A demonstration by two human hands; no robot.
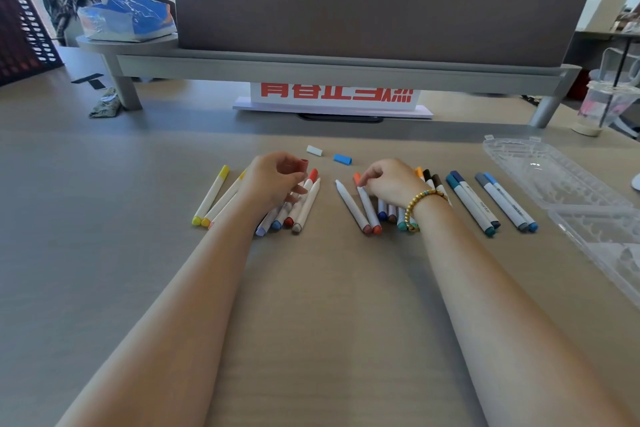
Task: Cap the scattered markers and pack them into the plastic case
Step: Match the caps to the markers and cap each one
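Several white-barrelled markers lie in a row across the desk. My left hand (pixel 277 180) hovers over the left group (pixel 304 208) and pinches a brownish-red cap (pixel 304 165) between thumb and fingers. My right hand (pixel 391 182) rests on the middle group, its fingertips pinching the orange-capped marker (pixel 369 206). Beside that one lies an uncapped marker (pixel 351 206) with a brown end. Two loose caps, a white cap (pixel 314 150) and a blue cap (pixel 342 159), lie just beyond my hands. The clear plastic case (pixel 568 184) lies open at the right.
Yellow markers (pixel 211 196) lie at the far left; blue and teal capped markers (pixel 491 203) lie near the case. A desk divider (pixel 346 69) with a red-lettered sign runs across the back. A plastic cup (pixel 602 104) stands at the far right.
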